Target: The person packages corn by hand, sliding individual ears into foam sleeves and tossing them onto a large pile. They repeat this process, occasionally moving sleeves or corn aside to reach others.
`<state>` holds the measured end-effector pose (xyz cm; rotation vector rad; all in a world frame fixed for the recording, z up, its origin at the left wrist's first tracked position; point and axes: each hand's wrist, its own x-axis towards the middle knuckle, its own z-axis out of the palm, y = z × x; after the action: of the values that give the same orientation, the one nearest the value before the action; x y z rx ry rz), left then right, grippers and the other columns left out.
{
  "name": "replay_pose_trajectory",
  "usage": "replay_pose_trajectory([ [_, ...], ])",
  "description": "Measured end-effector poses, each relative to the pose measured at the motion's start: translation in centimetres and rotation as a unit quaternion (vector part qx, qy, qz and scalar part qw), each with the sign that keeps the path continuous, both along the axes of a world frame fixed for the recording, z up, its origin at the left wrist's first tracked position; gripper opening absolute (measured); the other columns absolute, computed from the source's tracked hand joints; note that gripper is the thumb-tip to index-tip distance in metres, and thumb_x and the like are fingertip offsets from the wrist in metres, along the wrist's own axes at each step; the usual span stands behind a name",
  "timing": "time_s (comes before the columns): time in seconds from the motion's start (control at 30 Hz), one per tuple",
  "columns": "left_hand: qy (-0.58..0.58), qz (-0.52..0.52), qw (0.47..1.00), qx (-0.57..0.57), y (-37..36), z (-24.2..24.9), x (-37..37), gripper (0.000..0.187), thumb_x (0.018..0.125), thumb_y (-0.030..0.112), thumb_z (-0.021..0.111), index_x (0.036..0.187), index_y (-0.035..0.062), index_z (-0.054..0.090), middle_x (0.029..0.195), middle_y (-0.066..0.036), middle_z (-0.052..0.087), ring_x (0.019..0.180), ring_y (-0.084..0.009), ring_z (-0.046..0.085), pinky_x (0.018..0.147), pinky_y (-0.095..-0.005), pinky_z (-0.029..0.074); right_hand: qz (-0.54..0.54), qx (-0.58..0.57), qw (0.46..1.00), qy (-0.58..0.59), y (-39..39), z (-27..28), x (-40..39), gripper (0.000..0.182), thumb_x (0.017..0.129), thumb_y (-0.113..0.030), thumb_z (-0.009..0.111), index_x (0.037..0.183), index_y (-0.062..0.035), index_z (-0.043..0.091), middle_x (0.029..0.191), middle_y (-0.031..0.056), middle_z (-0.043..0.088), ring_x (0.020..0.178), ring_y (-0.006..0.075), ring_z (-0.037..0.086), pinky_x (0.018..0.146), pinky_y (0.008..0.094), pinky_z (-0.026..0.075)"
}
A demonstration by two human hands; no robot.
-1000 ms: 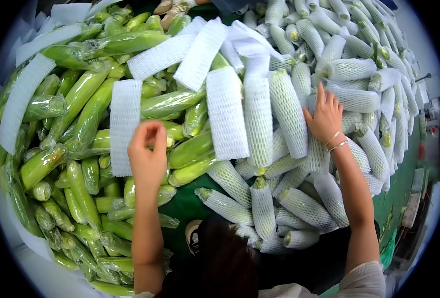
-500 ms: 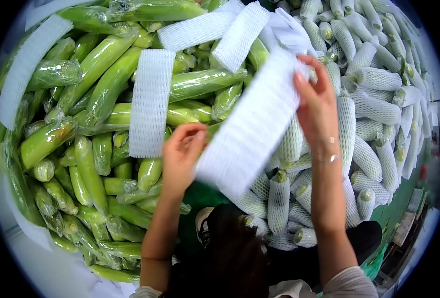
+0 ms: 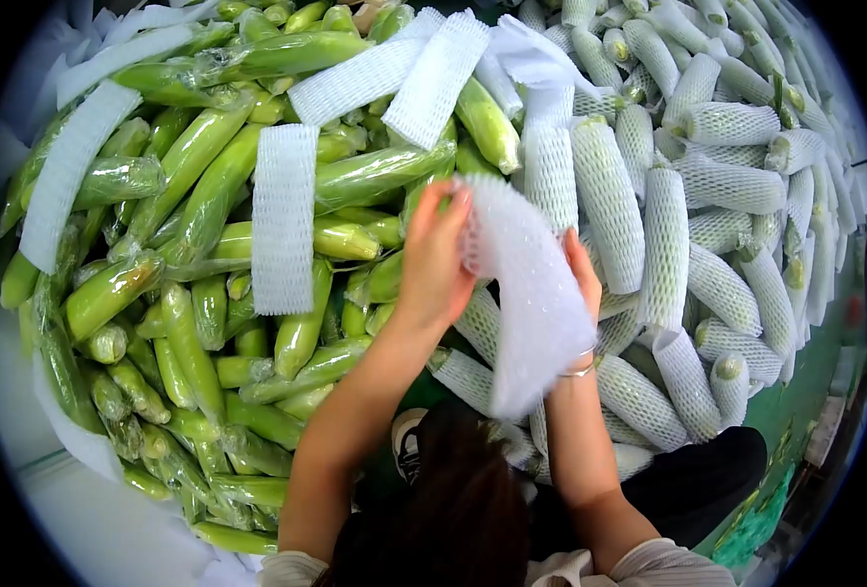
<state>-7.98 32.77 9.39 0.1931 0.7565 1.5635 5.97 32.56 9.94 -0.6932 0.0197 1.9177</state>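
Note:
A white foam net sleeve [image 3: 536,303] is bent between my hands, its lower part hanging over my right wrist. My left hand [image 3: 438,259] pinches the sleeve's upper left end, where the mesh is spread. Partly hidden behind the foam, my right hand [image 3: 582,279] holds its right side; only some of its fingers show. Below and left of my left hand lie film-wrapped ears of corn [image 3: 194,338] with green husks. Net-covered corn ears [image 3: 610,205] are right beside my right hand.
Loose flat foam sleeves [image 3: 284,220] lie across the film-wrapped pile, with more [image 3: 438,78] at the back. A large heap of net-covered ears [image 3: 737,186] fills the right side. A shoe [image 3: 407,440] shows on the green floor below my arms.
My left hand has moved up and right to the sleeve's end. My right hand has come down, and the sleeve has gone from flat to bent. The view has shifted slightly.

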Motion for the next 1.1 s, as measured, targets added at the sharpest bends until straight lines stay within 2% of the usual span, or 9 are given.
replay_pose_trajectory([
  [0.07,0.362,0.009,0.932,0.023,4.2,-2.0,-0.4,0.008,0.093,0.010,0.051,0.099,0.0066,0.046,0.072,-0.008,0.058,0.067,-0.0217,0.061,0.057,-0.0370,0.046,-0.024,0.080,0.986,-0.146,0.5,-1.8,-1.2,0.025,0.093,-0.011,0.052,0.114,0.0020,0.053,0.098,0.0072,0.062,0.088,0.0158,0.060,0.080,0.0314,0.048],
  [0.13,0.679,0.073,0.729,0.048,6.2,-3.5,-0.7,0.017,0.091,0.018,0.054,0.097,0.0029,0.049,0.076,-0.017,0.061,0.068,-0.0326,0.061,0.059,-0.0401,0.045,-0.004,0.170,0.907,-0.386,0.0,-3.8,-1.9,0.027,0.090,-0.007,0.057,0.114,0.0037,0.053,0.086,0.0026,0.059,0.072,0.0103,0.054,0.065,0.0254,0.046],
  [0.2,0.711,-0.020,0.703,0.015,5.7,-4.4,-1.4,0.019,0.089,0.018,0.055,0.098,0.0027,0.048,0.078,-0.021,0.060,0.071,-0.0382,0.059,0.061,-0.0426,0.046,-0.016,0.284,0.737,-0.614,0.0,-5.5,-3.2,0.031,0.088,-0.007,0.058,0.116,0.0055,0.051,0.078,0.0015,0.056,0.068,0.0085,0.050,0.059,0.0234,0.042],
  [0.27,0.741,-0.151,0.654,-0.038,4.6,-5.1,-2.3,0.022,0.087,0.019,0.054,0.092,-0.0008,0.045,0.078,-0.028,0.060,0.075,-0.0476,0.057,0.065,-0.0508,0.044,0.025,0.248,0.729,-0.637,-1.0,-6.6,-3.4,0.026,0.089,-0.006,0.057,0.112,0.0053,0.053,0.080,0.0018,0.057,0.069,0.0083,0.050,0.061,0.0242,0.043],
  [0.4,0.635,-0.051,0.771,-0.005,0.5,-3.7,-4.4,0.018,0.085,0.016,0.057,0.089,0.0002,0.049,0.079,-0.026,0.059,0.076,-0.0460,0.057,0.065,-0.0480,0.044,-0.050,0.236,0.852,-0.466,-2.1,-5.3,-6.3,0.018,0.091,-0.007,0.056,0.105,0.0051,0.057,0.082,0.0002,0.057,0.072,0.0064,0.049,0.064,0.0220,0.042],
  [0.5,0.488,0.015,0.867,-0.096,-3.6,-1.7,-6.7,0.013,0.087,0.010,0.061,0.087,0.0029,0.050,0.068,-0.003,0.051,0.065,-0.0045,0.046,0.054,-0.0227,0.039,0.042,0.163,0.915,-0.366,-4.9,-3.1,-9.4,0.014,0.093,-0.011,0.055,0.096,0.0027,0.059,0.085,-0.0020,0.058,0.076,0.0033,0.048,0.065,0.0191,0.041],
  [0.83,0.484,0.076,0.853,-0.182,-10.2,0.5,-9.7,0.016,0.085,0.002,0.062,0.083,0.0054,0.046,0.068,0.006,0.043,0.059,-0.0002,0.036,0.049,-0.0182,0.027,0.148,-0.019,0.977,-0.150,-4.7,-1.7,-11.7,0.014,0.090,-0.010,0.056,0.077,-0.0034,0.060,0.068,-0.0056,0.053,0.056,0.0027,0.044,0.053,0.0182,0.036],
  [1.0,0.444,0.093,0.870,-0.193,-11.2,-1.1,-11.2,0.018,0.085,0.000,0.061,0.082,0.0061,0.045,0.071,0.004,0.045,0.063,-0.0007,0.037,0.051,-0.0172,0.028,0.205,0.010,0.958,-0.199,-3.8,-3.7,-12.4,0.015,0.089,-0.013,0.052,0.081,-0.0017,0.059,0.069,0.0017,0.060,0.054,0.0098,0.054,0.051,0.0234,0.044],
  [1.1,0.447,0.108,0.866,-0.196,-11.7,-1.0,-11.3,0.018,0.084,0.000,0.061,0.082,0.0063,0.044,0.074,0.003,0.046,0.065,-0.0014,0.039,0.053,-0.0170,0.030,0.390,0.014,0.898,-0.202,-4.0,-4.9,-12.0,0.017,0.087,-0.016,0.053,0.079,-0.0018,0.057,0.067,-0.0001,0.058,0.052,0.0083,0.051,0.048,0.0226,0.040],
])
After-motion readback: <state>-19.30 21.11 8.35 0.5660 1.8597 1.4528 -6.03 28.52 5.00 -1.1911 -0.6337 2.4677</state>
